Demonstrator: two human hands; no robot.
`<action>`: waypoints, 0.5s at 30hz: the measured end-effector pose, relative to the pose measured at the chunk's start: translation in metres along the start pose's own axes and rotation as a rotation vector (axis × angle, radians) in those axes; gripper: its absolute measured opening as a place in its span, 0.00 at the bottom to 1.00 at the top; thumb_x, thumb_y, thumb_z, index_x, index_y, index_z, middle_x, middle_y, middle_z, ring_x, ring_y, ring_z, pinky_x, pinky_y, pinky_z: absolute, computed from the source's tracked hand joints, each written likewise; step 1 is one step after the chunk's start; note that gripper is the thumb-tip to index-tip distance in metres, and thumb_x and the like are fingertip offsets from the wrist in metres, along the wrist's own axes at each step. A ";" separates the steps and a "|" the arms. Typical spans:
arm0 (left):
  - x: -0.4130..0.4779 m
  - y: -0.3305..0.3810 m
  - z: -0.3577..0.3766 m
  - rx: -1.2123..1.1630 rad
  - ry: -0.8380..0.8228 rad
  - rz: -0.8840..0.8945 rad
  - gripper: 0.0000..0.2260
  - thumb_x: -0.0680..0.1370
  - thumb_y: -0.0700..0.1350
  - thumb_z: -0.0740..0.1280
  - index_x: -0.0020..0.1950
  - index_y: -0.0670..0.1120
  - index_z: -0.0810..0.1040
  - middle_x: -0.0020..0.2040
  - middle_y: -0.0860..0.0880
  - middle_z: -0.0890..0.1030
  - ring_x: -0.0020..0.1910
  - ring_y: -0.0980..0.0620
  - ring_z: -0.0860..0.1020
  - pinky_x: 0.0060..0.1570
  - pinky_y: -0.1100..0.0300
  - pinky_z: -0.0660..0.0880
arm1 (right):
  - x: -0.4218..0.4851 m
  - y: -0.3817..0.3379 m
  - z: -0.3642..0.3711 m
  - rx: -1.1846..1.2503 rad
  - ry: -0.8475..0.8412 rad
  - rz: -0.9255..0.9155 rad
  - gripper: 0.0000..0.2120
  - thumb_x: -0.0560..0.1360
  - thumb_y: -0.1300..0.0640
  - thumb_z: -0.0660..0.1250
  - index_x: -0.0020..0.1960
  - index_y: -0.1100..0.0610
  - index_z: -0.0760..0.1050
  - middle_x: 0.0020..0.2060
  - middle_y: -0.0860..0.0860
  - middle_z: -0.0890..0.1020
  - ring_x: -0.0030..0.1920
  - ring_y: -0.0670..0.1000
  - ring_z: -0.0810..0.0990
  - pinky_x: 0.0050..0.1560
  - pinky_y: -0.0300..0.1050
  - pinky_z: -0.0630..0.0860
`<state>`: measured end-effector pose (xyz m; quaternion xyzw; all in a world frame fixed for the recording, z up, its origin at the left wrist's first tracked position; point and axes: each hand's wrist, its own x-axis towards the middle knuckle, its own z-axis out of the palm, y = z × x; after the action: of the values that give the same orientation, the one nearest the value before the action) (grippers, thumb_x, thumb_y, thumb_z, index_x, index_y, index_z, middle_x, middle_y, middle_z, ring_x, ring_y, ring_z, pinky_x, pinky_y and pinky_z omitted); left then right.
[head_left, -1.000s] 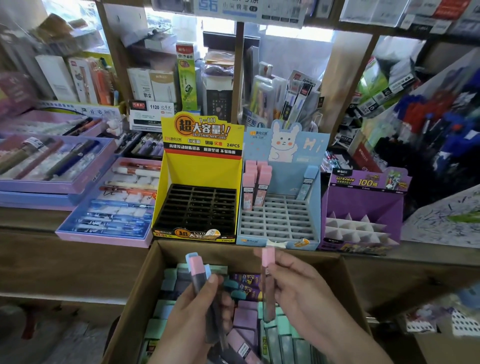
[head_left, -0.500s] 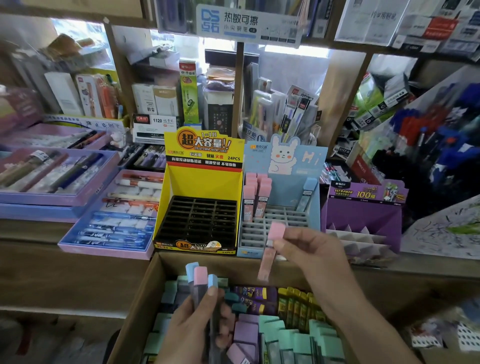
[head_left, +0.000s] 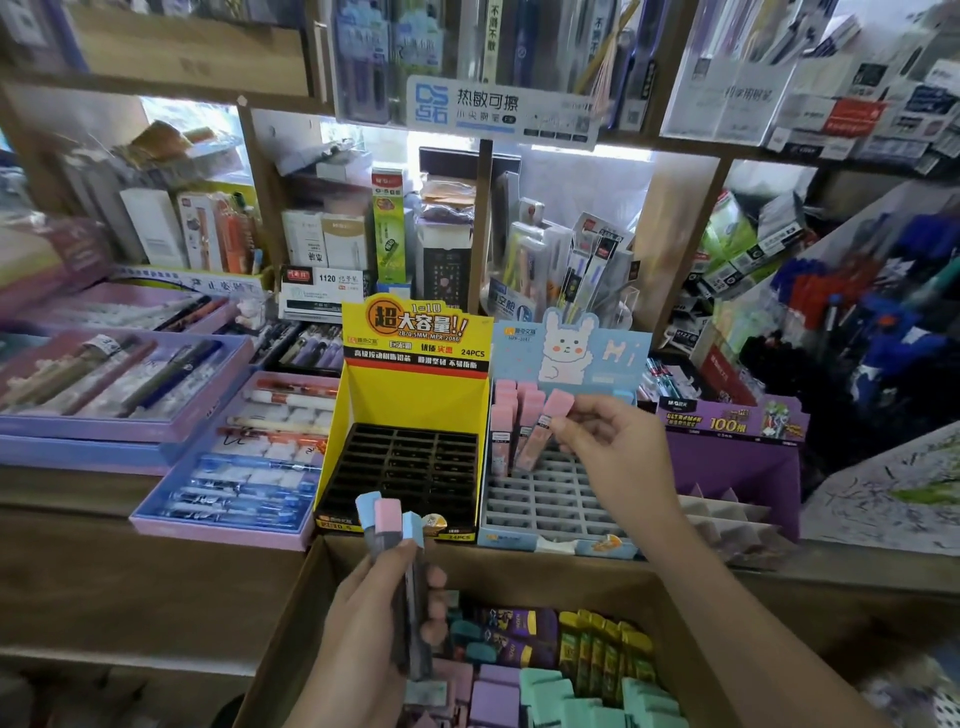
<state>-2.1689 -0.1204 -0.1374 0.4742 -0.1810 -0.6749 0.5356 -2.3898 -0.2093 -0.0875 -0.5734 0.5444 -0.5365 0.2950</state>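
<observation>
The cardboard carton sits just in front of and below the blue rabbit display box, open-topped and packed with lead cases in purple, teal, green and yellow; the rabbit box stands on the counter, its grey grid of slots mostly unfilled, with only a short row of pink-capped cases upright at its back left corner; a yellow display box with a black grid touches its left side, and a purple display box with pale dividers stands just beside its right side.

The right hand is over the rabbit box's back rows, thumb and fingers pinching one pink-capped case; the case is tilted, its lower end close beside the standing row; whether it has entered a slot cannot be told. The left hand is in front of the rabbit box, above the carton's back left, fingers wrapped round a small bundle of cases with two blue caps and one pink pointing up.

The step in hand seems to be filling the rabbit box one case at a time; the next move calls for righting the tilted case, lining its foot with the free slot next to the row and pressing it straight down; then another case can be drawn from the bundle.
</observation>
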 end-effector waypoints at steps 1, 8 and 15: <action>0.002 -0.002 -0.001 -0.008 0.001 -0.001 0.11 0.82 0.45 0.64 0.57 0.38 0.77 0.34 0.40 0.78 0.27 0.48 0.73 0.22 0.60 0.68 | 0.000 0.002 0.002 -0.023 -0.012 0.010 0.07 0.75 0.62 0.75 0.52 0.53 0.84 0.41 0.51 0.87 0.44 0.49 0.86 0.49 0.45 0.84; 0.012 -0.011 -0.010 -0.038 -0.008 0.001 0.10 0.82 0.45 0.64 0.56 0.39 0.76 0.34 0.39 0.79 0.27 0.47 0.74 0.22 0.60 0.68 | 0.003 0.008 0.007 -0.242 -0.149 -0.055 0.11 0.77 0.61 0.73 0.49 0.44 0.82 0.42 0.45 0.86 0.45 0.44 0.83 0.50 0.41 0.80; 0.015 -0.015 -0.009 -0.044 -0.068 -0.043 0.11 0.81 0.43 0.60 0.56 0.36 0.73 0.33 0.38 0.77 0.23 0.47 0.72 0.19 0.60 0.67 | 0.008 0.010 0.012 -0.369 -0.144 -0.087 0.08 0.77 0.61 0.72 0.48 0.51 0.75 0.38 0.45 0.83 0.41 0.41 0.81 0.43 0.37 0.75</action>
<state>-2.1693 -0.1260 -0.1598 0.4430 -0.1737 -0.7057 0.5249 -2.3826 -0.2222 -0.0974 -0.6776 0.5856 -0.3976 0.1998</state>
